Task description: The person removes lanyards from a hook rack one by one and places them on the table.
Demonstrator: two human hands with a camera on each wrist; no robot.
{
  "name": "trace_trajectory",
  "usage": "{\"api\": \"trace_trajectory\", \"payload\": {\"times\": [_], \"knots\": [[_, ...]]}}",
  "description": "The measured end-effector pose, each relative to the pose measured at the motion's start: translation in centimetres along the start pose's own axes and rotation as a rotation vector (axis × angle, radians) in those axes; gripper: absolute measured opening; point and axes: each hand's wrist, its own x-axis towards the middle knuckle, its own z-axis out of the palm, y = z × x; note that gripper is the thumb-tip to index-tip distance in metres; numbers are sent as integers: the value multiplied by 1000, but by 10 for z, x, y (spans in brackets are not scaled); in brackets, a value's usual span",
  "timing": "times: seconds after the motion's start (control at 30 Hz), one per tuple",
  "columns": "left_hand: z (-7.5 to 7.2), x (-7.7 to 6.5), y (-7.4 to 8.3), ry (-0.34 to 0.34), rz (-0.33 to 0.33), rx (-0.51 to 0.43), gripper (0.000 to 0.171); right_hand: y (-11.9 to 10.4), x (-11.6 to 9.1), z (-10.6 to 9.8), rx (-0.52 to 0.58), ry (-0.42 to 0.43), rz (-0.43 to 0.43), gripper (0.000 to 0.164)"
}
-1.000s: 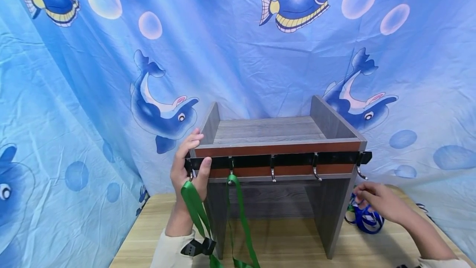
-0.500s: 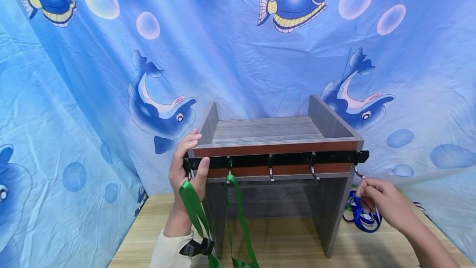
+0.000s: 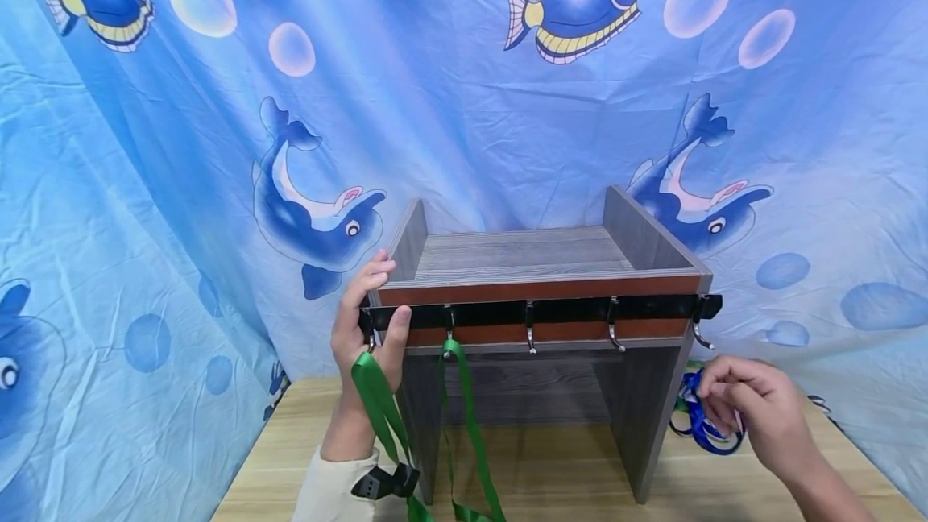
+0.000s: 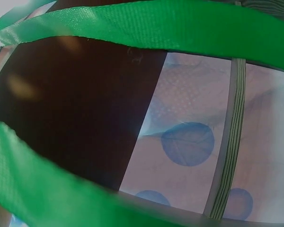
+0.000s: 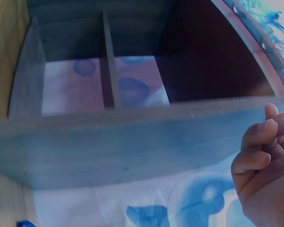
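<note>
A grey wooden shelf (image 3: 522,256) stands in the middle of the head view, with a black hook rail (image 3: 493,312) along its front. My left hand (image 3: 354,325) grips the shelf's front left corner, thumb over the rail's end. A green ribbon (image 3: 373,389) hangs from the leftmost hook beside that hand. Another green ribbon (image 3: 470,417) hangs from the second hook. In the left wrist view, green ribbon (image 4: 132,26) crosses close to the camera. My right hand (image 3: 761,409) hovers below the rightmost hook (image 3: 702,337), fingers loosely curled, nothing visible in them.
Blue ribbons (image 3: 698,429) with a bit of green lie bundled on the wooden table (image 3: 268,441), right of the shelf and partly behind my right hand. In the right wrist view, the shelf's side panel (image 5: 109,149) is close by. A sea-animal cloth (image 3: 464,103) hangs behind.
My right hand rose to the rightmost hook's tip, then drew away from it, down and to the right. The left hand keeps its place on the shelf corner.
</note>
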Motion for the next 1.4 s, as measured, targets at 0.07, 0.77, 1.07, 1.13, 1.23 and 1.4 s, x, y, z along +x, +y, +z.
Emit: {"api": "trace_trajectory", "payload": {"times": [0.07,0.77,1.07,1.13,1.23,1.4], "knots": [[0,0,0,4,7,-4,46,-1,-1,9,-27,26,-1,52],[1,1,1,14,6,-3,43,-5,-11,85,69,-64,-50,52],[0,-1,1,6,-27,22,44,-13,-4,106,17,-133,149,43],[0,-1,2,6,-32,21,43,-14,-2,110,30,-155,176,42],[0,-1,2,5,-37,22,43,-13,2,117,90,-195,173,44],[0,-2,2,4,-39,21,42,-12,6,130,194,-245,189,47]]}}
